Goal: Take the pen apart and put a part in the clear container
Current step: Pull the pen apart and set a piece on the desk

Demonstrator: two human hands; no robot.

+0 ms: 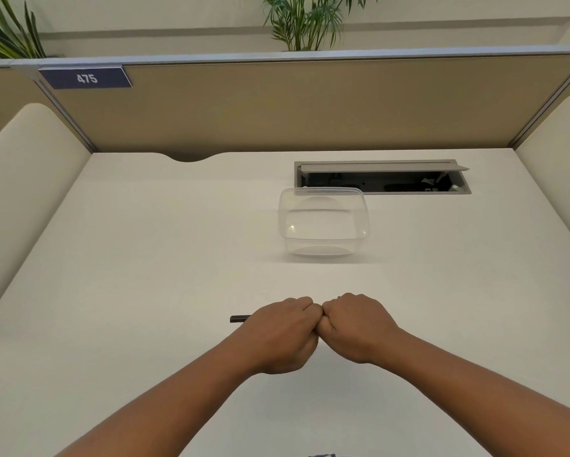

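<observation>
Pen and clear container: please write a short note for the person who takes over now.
Left hand: closed around the pen; its black end sticks out to the left.
Right hand: closed fist against the left one, apparently on the pen's other end, which is hidden.
Clear container: open and empty, farther back on the desk.
Done: pen picked up.
Left: pull it apart, put one part in the container.
</observation>
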